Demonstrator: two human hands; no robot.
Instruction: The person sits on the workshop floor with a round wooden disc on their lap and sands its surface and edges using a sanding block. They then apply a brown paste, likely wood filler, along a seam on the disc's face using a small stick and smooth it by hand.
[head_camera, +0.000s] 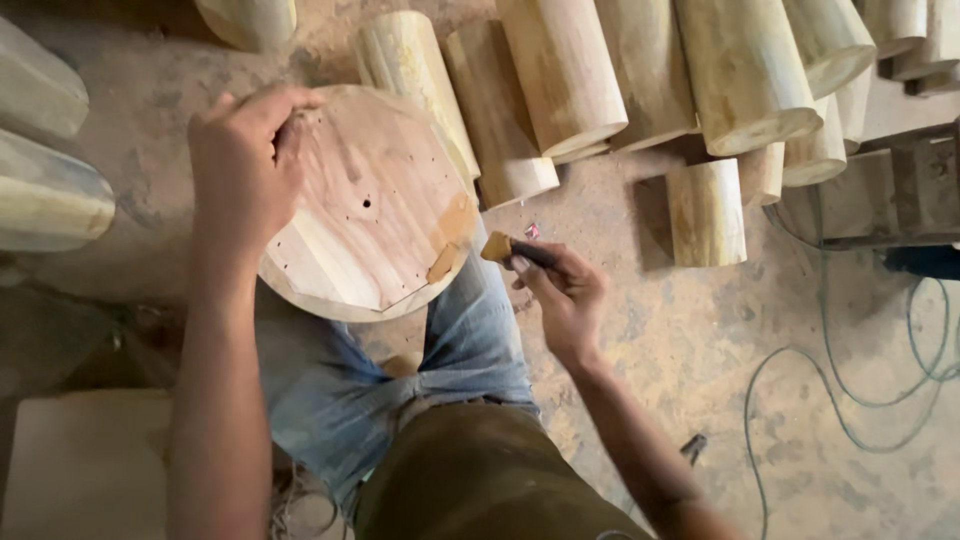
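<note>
A round wooden disc (370, 210) rests tilted on my lap, its flat face up, with small holes and a brownish filler smear near its lower right edge. My left hand (245, 165) grips the disc's upper left rim. My right hand (562, 290) is just right of the disc and holds a small dark-handled putty tool (505, 248), whose tip carries a lump of tan filler. The tool tip is close to the disc's edge, slightly apart from it.
Several pale wooden cylinders (640, 80) lie in a row on the dusty floor ahead, with one short log (705, 210) standing apart. More rounded wood pieces (45, 190) sit at left. A green cable (850, 390) loops at right beside a wooden frame (900, 190).
</note>
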